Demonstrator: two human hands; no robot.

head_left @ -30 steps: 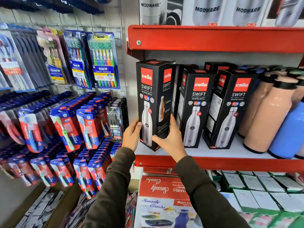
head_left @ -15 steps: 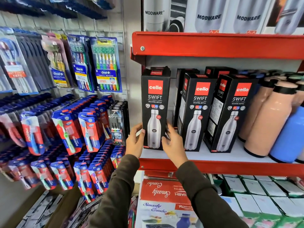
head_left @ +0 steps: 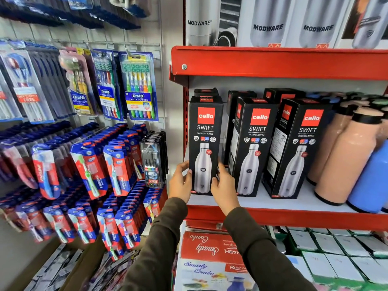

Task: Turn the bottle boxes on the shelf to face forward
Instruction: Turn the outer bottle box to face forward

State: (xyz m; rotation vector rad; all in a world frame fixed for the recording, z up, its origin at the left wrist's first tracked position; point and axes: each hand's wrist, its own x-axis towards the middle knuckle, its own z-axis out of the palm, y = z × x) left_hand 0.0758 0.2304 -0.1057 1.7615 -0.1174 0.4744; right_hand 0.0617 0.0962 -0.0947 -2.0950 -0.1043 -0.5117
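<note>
Three black Cello Swift bottle boxes stand in a row on the white shelf board (head_left: 294, 203). The leftmost box (head_left: 205, 131) stands upright at the shelf's left end, its front panel facing me. My left hand (head_left: 181, 181) grips its lower left edge and my right hand (head_left: 224, 185) its lower right edge. The middle box (head_left: 253, 143) and the right box (head_left: 302, 148) are angled, each showing its front and a side panel. More black boxes stand behind them.
Peach bottles (head_left: 346, 160) and a blue bottle (head_left: 371, 181) crowd the shelf's right side. A red shelf (head_left: 273, 61) above carries Modware boxes. Toothbrush packs (head_left: 138, 87) hang on the wall at left. Cartons (head_left: 210, 259) sit below the shelf.
The leftmost box was held tilted and turned at an angle; it has been rotated to face front and now stands straight on the shelf. Both hands slid down to its lower edges.
</note>
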